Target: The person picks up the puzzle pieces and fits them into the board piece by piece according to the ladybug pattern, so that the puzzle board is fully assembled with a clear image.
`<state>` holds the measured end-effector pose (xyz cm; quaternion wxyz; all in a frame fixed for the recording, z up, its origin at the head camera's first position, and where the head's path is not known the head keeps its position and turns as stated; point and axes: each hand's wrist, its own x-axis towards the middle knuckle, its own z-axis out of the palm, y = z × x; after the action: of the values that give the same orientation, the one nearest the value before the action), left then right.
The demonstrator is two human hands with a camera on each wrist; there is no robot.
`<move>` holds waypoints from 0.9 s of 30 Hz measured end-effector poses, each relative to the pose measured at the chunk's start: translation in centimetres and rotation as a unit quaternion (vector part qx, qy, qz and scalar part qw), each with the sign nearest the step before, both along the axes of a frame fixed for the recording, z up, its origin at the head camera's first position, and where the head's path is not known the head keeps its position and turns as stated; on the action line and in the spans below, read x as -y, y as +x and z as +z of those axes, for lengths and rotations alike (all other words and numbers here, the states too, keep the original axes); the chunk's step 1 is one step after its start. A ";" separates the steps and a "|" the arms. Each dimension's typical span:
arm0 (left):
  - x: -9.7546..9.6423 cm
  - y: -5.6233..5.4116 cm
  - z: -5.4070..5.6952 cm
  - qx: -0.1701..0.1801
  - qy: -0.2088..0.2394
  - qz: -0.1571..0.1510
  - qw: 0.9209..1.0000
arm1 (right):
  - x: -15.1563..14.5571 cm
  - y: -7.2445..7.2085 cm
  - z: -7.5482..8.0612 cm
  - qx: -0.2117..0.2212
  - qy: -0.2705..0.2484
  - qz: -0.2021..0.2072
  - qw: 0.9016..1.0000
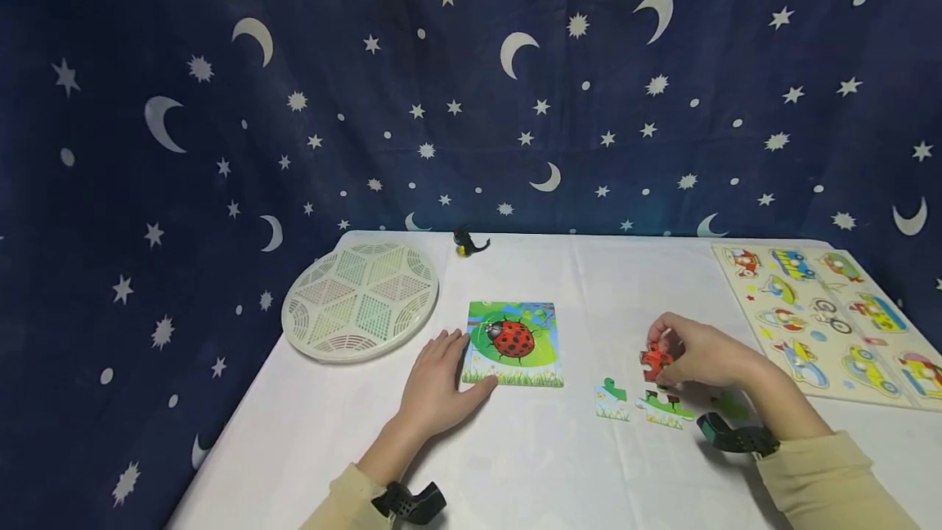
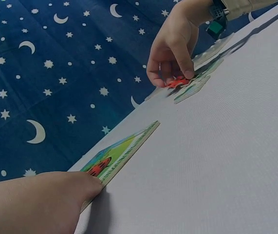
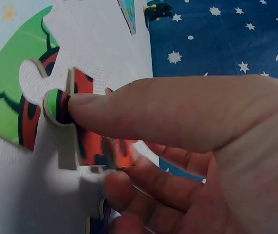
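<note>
On the white-covered desk (image 1: 545, 464), we see the person's left hand (image 1: 436, 387) resting at a square, colourful picture board with a red ladybird (image 1: 513, 343). Its fingers are straight and close together at the left edge, while the thumb stands spread from them and touches the lower edge. To the right of this board, the right hand (image 1: 702, 357) is pinching a red, black-spotted puzzle piece (image 1: 652, 361) between the thumb and the fingers, just above the desk; we cannot tell if it is one piece or two joined. Near it lie a small grass-printed puzzle piece (image 1: 612, 401) and a wider green puzzle piece with black marks (image 1: 665, 409). Farther right we find a pale board with vehicle pictures (image 1: 817, 338).
</note>
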<state>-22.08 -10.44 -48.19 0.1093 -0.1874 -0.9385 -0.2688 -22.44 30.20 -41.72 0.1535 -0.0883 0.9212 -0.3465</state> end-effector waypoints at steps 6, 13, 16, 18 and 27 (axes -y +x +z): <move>0.1 -0.2 0.2 -0.002 -0.005 -0.006 1.000 | 1.8 -0.2 1.0 -0.023 -0.044 0.004 0.999; 0.3 -0.4 0.1 -0.004 -0.008 -0.002 1.000 | 9.0 -2.5 0.7 -0.024 -0.135 -0.037 0.990; 0.1 -0.4 0.1 -0.002 -0.002 -0.004 1.000 | 11.7 -3.3 0.0 -0.036 -0.129 -0.064 0.989; 0.0 -0.4 0.0 -0.002 0.001 -0.006 1.000 | 13.0 -3.6 -0.6 -0.045 -0.119 -0.082 0.988; 0.2 -0.2 0.0 0.010 -0.010 -0.001 1.000 | 17.4 -4.1 -1.8 -0.106 -0.032 -0.087 0.990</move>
<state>-22.33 -10.59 -48.15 0.0976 -0.1863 -0.9419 -0.2618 -26.58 12.77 -43.53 0.0211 -0.0493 0.9250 -0.3762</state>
